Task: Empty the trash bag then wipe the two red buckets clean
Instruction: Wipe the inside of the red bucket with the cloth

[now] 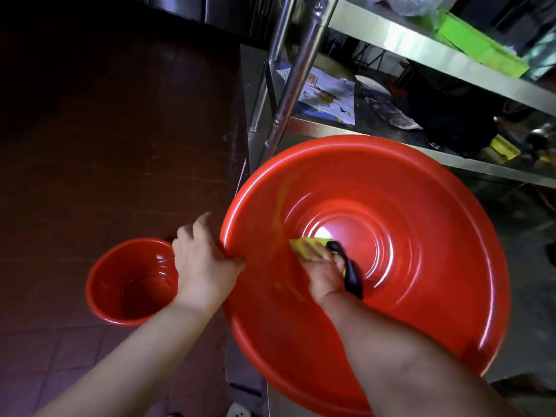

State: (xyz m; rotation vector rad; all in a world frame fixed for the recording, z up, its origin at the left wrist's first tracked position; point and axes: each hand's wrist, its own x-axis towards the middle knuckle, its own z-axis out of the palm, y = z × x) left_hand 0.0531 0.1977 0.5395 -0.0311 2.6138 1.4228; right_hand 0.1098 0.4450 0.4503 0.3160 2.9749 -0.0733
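A large red basin (421,236) fills the middle and right of the view, tilted toward me. My left hand (201,263) grips its left rim, thumb inside. My right hand (325,272) is inside the basin and presses a yellow cloth with a dark part (310,246) against the inner wall near the bottom. A smaller red bucket (132,281) stands upright on the dark tiled floor, to the left of my left hand. No trash bag is in view.
A steel shelf rack (301,61) rises behind the basin, its legs close to the far rim. Printed paper (331,94) and dark clutter lie on the lower shelf. A green box (478,43) sits on the upper shelf. Dark tiled floor (105,130) spreads to the left.
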